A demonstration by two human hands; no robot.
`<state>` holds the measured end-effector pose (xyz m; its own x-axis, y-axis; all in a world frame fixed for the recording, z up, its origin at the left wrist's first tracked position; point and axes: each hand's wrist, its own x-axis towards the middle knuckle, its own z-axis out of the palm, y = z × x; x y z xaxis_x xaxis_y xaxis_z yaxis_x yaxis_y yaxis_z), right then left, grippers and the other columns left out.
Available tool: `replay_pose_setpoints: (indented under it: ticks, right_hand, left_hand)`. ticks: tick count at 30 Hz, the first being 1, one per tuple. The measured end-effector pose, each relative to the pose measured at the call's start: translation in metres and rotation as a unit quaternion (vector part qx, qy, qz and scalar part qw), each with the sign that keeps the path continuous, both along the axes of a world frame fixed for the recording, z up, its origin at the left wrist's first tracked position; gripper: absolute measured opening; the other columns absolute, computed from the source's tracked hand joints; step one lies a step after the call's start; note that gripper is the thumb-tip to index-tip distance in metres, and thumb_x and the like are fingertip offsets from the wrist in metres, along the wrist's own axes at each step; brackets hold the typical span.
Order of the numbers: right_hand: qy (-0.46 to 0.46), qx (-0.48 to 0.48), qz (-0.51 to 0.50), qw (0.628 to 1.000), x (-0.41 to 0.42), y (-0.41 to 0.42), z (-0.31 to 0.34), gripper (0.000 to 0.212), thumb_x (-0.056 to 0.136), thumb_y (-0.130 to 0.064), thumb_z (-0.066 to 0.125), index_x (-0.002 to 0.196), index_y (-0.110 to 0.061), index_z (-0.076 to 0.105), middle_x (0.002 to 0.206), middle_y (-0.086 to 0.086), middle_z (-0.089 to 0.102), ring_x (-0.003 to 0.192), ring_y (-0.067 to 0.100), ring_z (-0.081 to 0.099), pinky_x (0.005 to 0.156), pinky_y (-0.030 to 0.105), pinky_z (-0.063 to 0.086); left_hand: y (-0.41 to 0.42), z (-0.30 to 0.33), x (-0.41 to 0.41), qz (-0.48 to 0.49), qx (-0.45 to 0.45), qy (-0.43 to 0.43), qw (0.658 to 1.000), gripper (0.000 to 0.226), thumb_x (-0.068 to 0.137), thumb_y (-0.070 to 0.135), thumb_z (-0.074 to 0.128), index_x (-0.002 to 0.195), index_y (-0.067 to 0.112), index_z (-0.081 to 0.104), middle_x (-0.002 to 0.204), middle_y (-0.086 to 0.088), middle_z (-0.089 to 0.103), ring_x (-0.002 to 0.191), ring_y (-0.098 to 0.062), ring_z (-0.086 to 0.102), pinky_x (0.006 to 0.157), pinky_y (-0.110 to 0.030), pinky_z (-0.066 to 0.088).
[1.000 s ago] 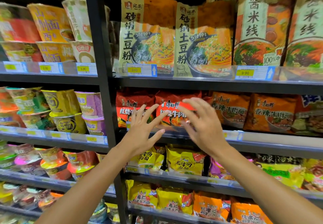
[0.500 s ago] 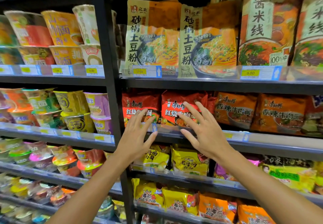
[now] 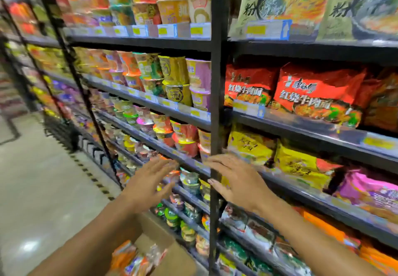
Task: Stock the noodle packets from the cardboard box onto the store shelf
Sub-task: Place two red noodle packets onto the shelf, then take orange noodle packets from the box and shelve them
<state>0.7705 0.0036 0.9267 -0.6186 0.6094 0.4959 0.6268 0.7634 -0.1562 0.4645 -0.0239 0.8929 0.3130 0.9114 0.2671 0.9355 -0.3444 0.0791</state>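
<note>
**Reaching out, both hands empty**

Hovering before the store shelf [image 3: 301,125], the left hand [image 3: 148,186] and right hand [image 3: 235,182] stretch forward, palms down, fingers straight and spread — each grip wide, holding nothing. Noodle packets [image 3: 133,258] lie in the cardboard box [image 3: 172,256] below the left forearm — red packets [image 3: 318,95] sit shelved above.

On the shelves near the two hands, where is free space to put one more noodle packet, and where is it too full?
Free: the dark gap above the red packets, under the next shelf board, so a hand can pass there. Crowded: the cup noodles left of the black upright are stacked and touching, and the yellow packets stand edge to edge. Both hands, left and right, hold nothing.
</note>
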Motion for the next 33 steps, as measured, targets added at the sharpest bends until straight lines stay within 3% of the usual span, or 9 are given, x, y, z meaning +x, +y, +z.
replay_pose_setpoints:
  ticks: [3, 6, 10, 14, 17, 19, 23, 27, 33]
  right_hand:
    - [-0.048, -0.083, 0.053, 0.994, -0.064, -0.005, -0.029, 0.048, 0.097, -0.052, 0.053, 0.14, -0.03, 0.056, 0.145, -0.01, 0.055, 0.135, 0.014, 0.05, 0.112, 0.036, 0.042]
    - [-0.104, -0.158, 0.088, 0.978, -0.128, -0.017, -0.053, 0.057, 0.098, -0.058, 0.048, 0.15, -0.034, 0.042, 0.155, -0.015, 0.041, 0.145, 0.01, 0.034, 0.116, 0.029, 0.03]
    - [-0.171, -0.224, 0.122, 0.952, -0.208, -0.033, -0.093, 0.067, 0.094, -0.07, 0.04, 0.152, -0.037, 0.037, 0.158, -0.013, 0.037, 0.147, 0.013, 0.031, 0.117, 0.038, 0.033]
    - [-0.243, -0.254, 0.13, 0.927, -0.277, -0.048, -0.131, 0.074, 0.092, -0.073, 0.039, 0.153, -0.032, 0.037, 0.16, -0.006, 0.036, 0.149, 0.018, 0.029, 0.118, 0.042, 0.03]
    - [-0.283, -0.269, 0.135, 0.911, -0.314, -0.053, -0.159, 0.104, 0.073, -0.091, 0.012, 0.153, -0.03, 0.038, 0.159, -0.003, 0.039, 0.147, 0.02, 0.033, 0.117, 0.041, 0.033]
    - [-0.3, -0.279, 0.127, 0.903, -0.329, -0.052, -0.179, 0.116, 0.066, -0.096, 0.005, 0.153, -0.028, 0.039, 0.158, -0.002, 0.04, 0.146, 0.02, 0.033, 0.119, 0.04, 0.031]
    - [-0.336, -0.316, 0.107, 0.881, -0.35, -0.043, -0.206, 0.112, 0.068, -0.093, 0.013, 0.156, -0.027, 0.033, 0.162, -0.001, 0.033, 0.149, 0.021, 0.028, 0.121, 0.037, 0.025]
    - [-0.37, -0.305, 0.101, 0.872, -0.362, -0.012, -0.233, 0.069, 0.099, -0.063, 0.04, 0.156, -0.024, 0.034, 0.16, 0.001, 0.036, 0.147, 0.023, 0.031, 0.118, 0.036, 0.025]
    - [-0.403, -0.329, 0.11, 0.847, -0.4, 0.064, -0.292, 0.084, 0.092, -0.076, 0.023, 0.152, -0.019, 0.04, 0.154, 0.003, 0.044, 0.142, 0.025, 0.038, 0.115, 0.04, 0.033]
  left_hand:
    - [-0.056, -0.032, -0.062, 0.106, -0.088, 0.029, 0.99, 0.08, 0.091, 0.078, 0.015, 0.142, 0.029, 0.053, 0.153, 0.0, 0.044, 0.142, -0.026, 0.039, 0.118, -0.048, 0.028]
    - [-0.112, -0.053, -0.114, 0.213, -0.157, 0.051, 0.963, 0.091, 0.082, 0.081, 0.0, 0.149, 0.035, 0.04, 0.161, 0.003, 0.03, 0.149, -0.024, 0.022, 0.123, -0.047, 0.01]
    - [-0.174, -0.082, -0.179, 0.314, -0.225, 0.047, 0.921, 0.118, 0.059, 0.089, -0.021, 0.152, 0.036, 0.029, 0.164, 0.003, 0.02, 0.152, -0.024, 0.011, 0.123, -0.048, 0.001]
    - [-0.223, -0.121, -0.235, 0.355, -0.263, 0.028, 0.897, 0.11, 0.066, 0.092, -0.011, 0.152, 0.036, 0.03, 0.163, 0.002, 0.023, 0.151, -0.026, 0.013, 0.123, -0.05, 0.002]
    - [-0.245, -0.152, -0.263, 0.378, -0.294, 0.02, 0.877, 0.074, 0.093, 0.074, 0.022, 0.154, 0.034, 0.025, 0.164, 0.001, 0.022, 0.151, -0.027, 0.012, 0.123, -0.048, 0.003]
    - [-0.254, -0.172, -0.274, 0.386, -0.31, 0.008, 0.869, 0.068, 0.096, 0.068, 0.028, 0.154, 0.033, 0.026, 0.163, 0.0, 0.022, 0.151, -0.027, 0.014, 0.123, -0.046, 0.006]
    - [-0.249, -0.21, -0.285, 0.381, -0.355, -0.011, 0.853, 0.067, 0.096, 0.066, 0.032, 0.153, 0.031, 0.029, 0.163, -0.001, 0.025, 0.15, -0.027, 0.018, 0.122, -0.045, 0.011]
    - [-0.217, -0.244, -0.29, 0.367, -0.379, -0.013, 0.849, 0.066, 0.097, 0.064, 0.034, 0.153, 0.028, 0.031, 0.161, -0.003, 0.028, 0.149, -0.028, 0.02, 0.121, -0.045, 0.015]
    - [-0.153, -0.297, -0.297, 0.376, -0.443, -0.04, 0.813, 0.063, 0.099, 0.057, 0.034, 0.153, 0.025, 0.03, 0.161, -0.004, 0.029, 0.149, -0.029, 0.02, 0.121, -0.042, 0.016]
